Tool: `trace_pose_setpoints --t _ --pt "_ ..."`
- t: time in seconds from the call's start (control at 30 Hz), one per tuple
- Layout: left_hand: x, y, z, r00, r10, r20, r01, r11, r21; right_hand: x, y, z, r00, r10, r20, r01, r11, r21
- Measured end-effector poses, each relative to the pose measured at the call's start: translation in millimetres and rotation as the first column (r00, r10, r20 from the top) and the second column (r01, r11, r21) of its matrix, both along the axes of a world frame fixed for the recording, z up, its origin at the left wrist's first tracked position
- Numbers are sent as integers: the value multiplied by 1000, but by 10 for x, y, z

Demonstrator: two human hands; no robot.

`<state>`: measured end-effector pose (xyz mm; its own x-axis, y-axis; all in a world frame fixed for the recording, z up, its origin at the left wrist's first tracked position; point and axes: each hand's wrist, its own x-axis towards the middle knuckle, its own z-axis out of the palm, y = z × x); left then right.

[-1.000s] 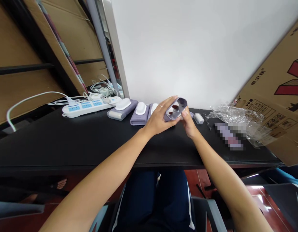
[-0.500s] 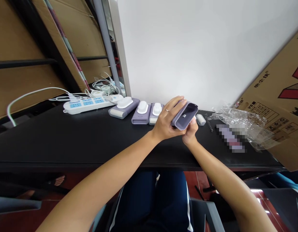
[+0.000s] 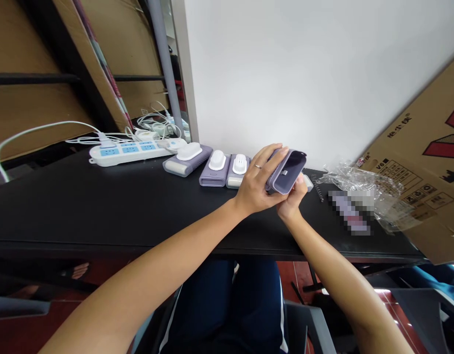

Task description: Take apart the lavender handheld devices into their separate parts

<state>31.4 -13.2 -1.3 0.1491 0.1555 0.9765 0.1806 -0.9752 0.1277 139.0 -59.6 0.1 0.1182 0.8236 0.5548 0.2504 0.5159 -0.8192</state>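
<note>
A purple case-like device (image 3: 287, 172) is held up over the black table, its dark hollow end facing me. My left hand (image 3: 258, 182) wraps round its left side, with a ring on one finger. Beneath its right side, my right hand (image 3: 292, 196) is closed against the device; its fingers are partly hidden. To the left of my hands stand three similar purple devices with white oval pieces on top: one at the left (image 3: 188, 160), one in the middle (image 3: 213, 176) and one partly behind my left hand (image 3: 236, 178). A small white piece (image 3: 307, 183) lies just right of my right hand.
On the black table (image 3: 101, 211), a white power strip (image 3: 131, 152) with cables lies at the back left. Clear plastic wrap (image 3: 367, 184), a coiled cord (image 3: 318, 189) and a pixelated object (image 3: 349, 212) are at the right, by a leaning cardboard box (image 3: 426, 182). A white panel (image 3: 304, 73) stands behind.
The held device and both hands have shifted slightly right relative to the table, now covering more of the small white piece. The whole view has shifted a little too.
</note>
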Motion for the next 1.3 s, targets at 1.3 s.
trace_pose_setpoints --t 1.3 --pt "-90 346 -342 967 239 90 -240 971 7 -63 -11 89 881 243 -407 -323 936 -140"
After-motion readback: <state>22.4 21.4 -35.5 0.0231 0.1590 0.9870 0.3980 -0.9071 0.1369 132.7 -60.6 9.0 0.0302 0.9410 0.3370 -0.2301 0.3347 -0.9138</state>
